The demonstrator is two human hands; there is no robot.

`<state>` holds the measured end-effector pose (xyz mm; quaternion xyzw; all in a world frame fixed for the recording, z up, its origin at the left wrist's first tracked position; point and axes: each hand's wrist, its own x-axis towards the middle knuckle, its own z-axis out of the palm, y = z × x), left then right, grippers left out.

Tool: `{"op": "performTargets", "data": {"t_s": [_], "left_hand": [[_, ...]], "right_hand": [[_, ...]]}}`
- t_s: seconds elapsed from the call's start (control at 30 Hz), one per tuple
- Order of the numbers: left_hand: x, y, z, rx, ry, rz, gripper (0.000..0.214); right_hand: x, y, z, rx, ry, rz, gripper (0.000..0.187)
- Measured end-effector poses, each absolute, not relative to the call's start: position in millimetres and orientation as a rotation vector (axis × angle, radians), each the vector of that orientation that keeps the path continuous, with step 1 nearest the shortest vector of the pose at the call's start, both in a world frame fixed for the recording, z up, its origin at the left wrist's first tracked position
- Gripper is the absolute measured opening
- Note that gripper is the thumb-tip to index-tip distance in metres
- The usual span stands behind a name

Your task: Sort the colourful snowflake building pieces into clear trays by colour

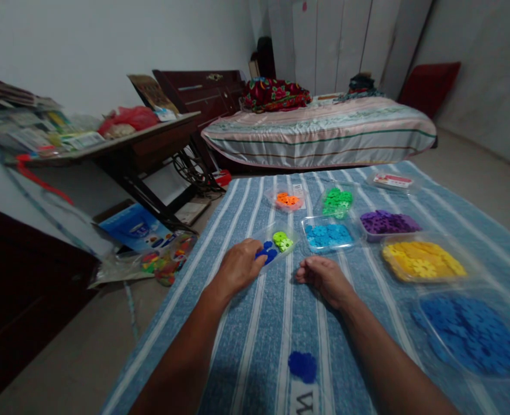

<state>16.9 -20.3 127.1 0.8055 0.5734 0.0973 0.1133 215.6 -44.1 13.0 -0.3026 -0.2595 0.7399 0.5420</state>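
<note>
My left hand [242, 266] is at the left end of a clear plastic tray [266, 232], with its thumb and fingers closed around dark blue flower-shaped discs [269, 253] inside. Lime green discs [283, 241] lie in the tray's other end. To the right, my right hand [324, 279] rests low over the cloth with curled fingers pressed together; whatever they may hold is hidden. Nearer to me sits a small stack of dark blue discs [302, 366], just above a white paper label [303, 399] with a printed letter.
Clear tubs hold orange [288, 200], green [338, 200], light blue [328, 236], purple [388, 223], yellow [423, 260] and blue discs [475, 331]. A closed clear box [392, 181] stands at the far right. Striped cloth [246, 323] covers the table; beyond is a bed [315, 135].
</note>
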Motion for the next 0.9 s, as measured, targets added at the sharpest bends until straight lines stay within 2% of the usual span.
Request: {"op": "performTargets", "data": {"t_s": [0.17,0.33,0.5,0.9], "left_hand": [[34.7,-72.9,122.7,2.35,1.308,-0.08,0.013],[47.8,-116.3,103.1,2.303,1.189,-0.428,0.031],[54.4,-137.4,82.5,2.269,1.289,-0.359,0.032],[57.5,-145.6,67.2,2.257,1.201,-0.274,0.009]], "right_hand": [[215.7,-43.9,12.7,-0.744,-0.621,1.751,0.029],[216.4,-43.9,12.0,-0.745,-0.635,1.741,0.028],[216.6,-44.6,11.3,-0.741,-0.64,1.743,0.028],[216.7,-44.7,12.1,-0.765,-0.641,1.726,0.029]]}}
